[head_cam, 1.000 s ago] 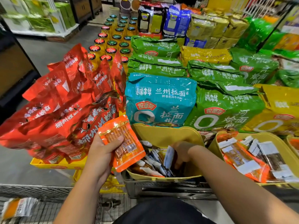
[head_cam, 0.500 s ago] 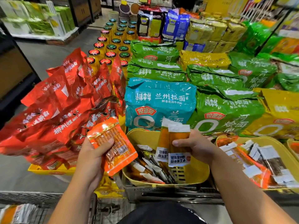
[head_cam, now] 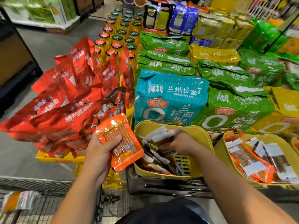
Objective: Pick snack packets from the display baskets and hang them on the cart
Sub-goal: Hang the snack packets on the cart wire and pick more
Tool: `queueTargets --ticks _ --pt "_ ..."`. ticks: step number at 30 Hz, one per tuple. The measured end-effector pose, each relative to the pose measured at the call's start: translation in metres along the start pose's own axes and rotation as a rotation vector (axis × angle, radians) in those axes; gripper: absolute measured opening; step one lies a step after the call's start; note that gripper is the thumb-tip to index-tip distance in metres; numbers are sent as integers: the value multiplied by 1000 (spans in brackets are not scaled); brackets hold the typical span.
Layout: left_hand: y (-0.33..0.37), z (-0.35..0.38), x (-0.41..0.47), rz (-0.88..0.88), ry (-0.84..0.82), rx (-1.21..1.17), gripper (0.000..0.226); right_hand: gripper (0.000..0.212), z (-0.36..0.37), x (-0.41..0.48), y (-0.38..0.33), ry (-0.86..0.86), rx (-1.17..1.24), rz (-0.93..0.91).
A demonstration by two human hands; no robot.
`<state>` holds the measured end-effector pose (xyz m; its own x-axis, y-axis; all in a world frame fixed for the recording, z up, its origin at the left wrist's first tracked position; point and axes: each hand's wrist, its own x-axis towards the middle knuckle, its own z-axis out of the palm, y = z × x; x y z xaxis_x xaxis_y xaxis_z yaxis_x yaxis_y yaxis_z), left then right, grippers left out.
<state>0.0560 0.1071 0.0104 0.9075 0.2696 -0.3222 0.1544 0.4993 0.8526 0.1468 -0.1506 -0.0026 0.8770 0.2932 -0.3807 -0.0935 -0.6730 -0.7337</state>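
At bottom left, grey wire mesh cart [head_cam: 48,210] sat closest to camera. One orange-and-white snack packet [head_cam: 19,201] lay on the mesh, blurred.

Left hand [head_cam: 100,152] held up an orange foil snack packet [head_cam: 123,143] with a clear window. Thumb was across the front, fingers behind, firm grip. Packet was tilted, just left of the basket and not touching the cart.

Right hand [head_cam: 179,141] was down inside the yellow plastic basket [head_cam: 202,138], fingers curled round a few white-topped snack packets [head_cam: 161,135]. Motion blur, so couldn't count them. They were just above the loose pile of similar packets in that basket. Basket sat on a grey crate [head_cam: 161,186].

Second yellow basket [head_cam: 226,152] stood just beside it on the right, filled with orange and dark packets with white labels.

Behind the left hand was a heap of red foil pouches [head_cam: 72,102] over a yellow tray. Directly behind the first basket stood a teal noodle bag [head_cam: 171,97], leaning on stacked green noodle bags [head_cam: 234,109]. Yellow noodle bags [head_cam: 213,54] lay among the green ones further back.

Farthest back were rows of glass jars [head_cam: 118,39] with yellow contents and red or green lids, upright, beside the green stack.
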Motion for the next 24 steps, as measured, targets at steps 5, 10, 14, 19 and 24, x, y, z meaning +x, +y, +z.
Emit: queueTargets --ticks 5,10,14,19,24 --pt "2 -7 -21 25 13 -4 55 31 11 13 -9 -23 -87 -20" --pt "2 -7 -34 51 47 -29 61 34 11 16 -13 10 -170 -78" --pt "2 -6 -49 79 66 -2 58 35 7 9 -4 56 -166 -109" --pt "-11 -10 -59 91 154 -21 58 30 -14 -22 0 204 155 -115" --pt "-27 12 -68 109 175 -43 59 19 -55 -56 2 169 404 -146"
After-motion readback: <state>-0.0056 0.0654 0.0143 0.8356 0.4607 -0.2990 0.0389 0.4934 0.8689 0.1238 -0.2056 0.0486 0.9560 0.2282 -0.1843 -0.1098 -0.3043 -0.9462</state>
